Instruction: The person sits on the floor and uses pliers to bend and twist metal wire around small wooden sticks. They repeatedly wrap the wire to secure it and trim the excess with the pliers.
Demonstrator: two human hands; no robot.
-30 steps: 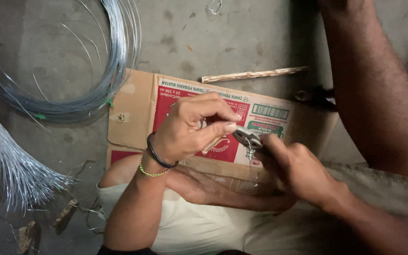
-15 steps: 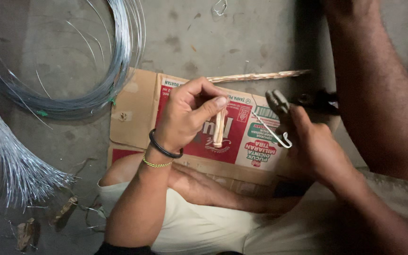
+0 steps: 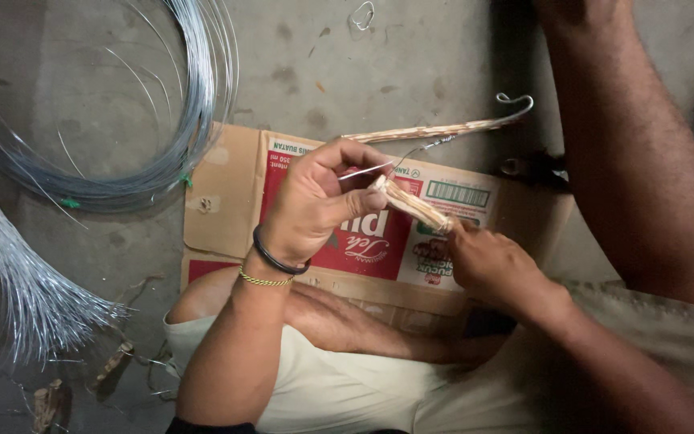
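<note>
My left hand (image 3: 315, 205) pinches the upper end of a short pale wooden stick (image 3: 411, 205) over a flattened cardboard box (image 3: 222, 193). A thin wire (image 3: 379, 166) pokes out from under its thumb and runs right. My right hand (image 3: 491, 261) grips the stick's lower end. Both hands are closed on it, and the stick slants down to the right between them. A longer thin stick (image 3: 427, 130) lies along the box's far edge, with a bent wire hook (image 3: 516, 100) at its right end.
A big coil of silver wire (image 3: 194, 104) lies on the concrete floor at the upper left. Below it is a bundle of cut straight wires (image 3: 18, 281). Dark pliers (image 3: 532, 169) rest beside my right leg (image 3: 628, 161). A small wire loop (image 3: 363, 14) sits at the top.
My right hand held pliers by the left hand, swung them right and let them go. It now grips the short stick's lower end. The left hand has turned the stick to a slant.
</note>
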